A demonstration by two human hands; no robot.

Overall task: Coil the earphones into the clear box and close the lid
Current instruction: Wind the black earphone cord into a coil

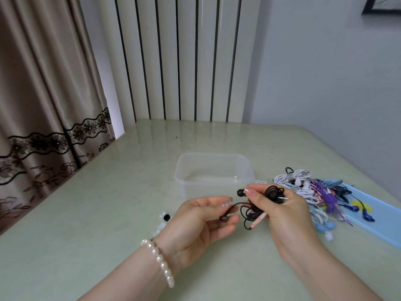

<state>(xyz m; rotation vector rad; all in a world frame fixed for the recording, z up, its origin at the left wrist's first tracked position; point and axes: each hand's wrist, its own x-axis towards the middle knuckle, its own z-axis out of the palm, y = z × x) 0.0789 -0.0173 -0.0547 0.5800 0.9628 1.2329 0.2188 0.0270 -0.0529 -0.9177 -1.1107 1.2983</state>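
Observation:
A pair of black earphones (249, 210) hangs tangled between my two hands, just in front of the clear box (213, 172), which stands open with nothing inside. My right hand (284, 209) pinches one black earbud near its thumb tip and has loops of the black cable and the plug bunched over its fingers, along with a pink strip. My left hand (206, 218) pinches the other end of the cable with a small dark piece at its fingertips. The lid (382, 220) is a light blue flat sheet lying at the right.
A heap of mixed earphones (312, 192) in white, purple, pink and blue lies to the right of the box, partly on the lid. A small white and black item (163, 220) sits left of my left hand. Behind the table stand a curtain and a striped wall panel.

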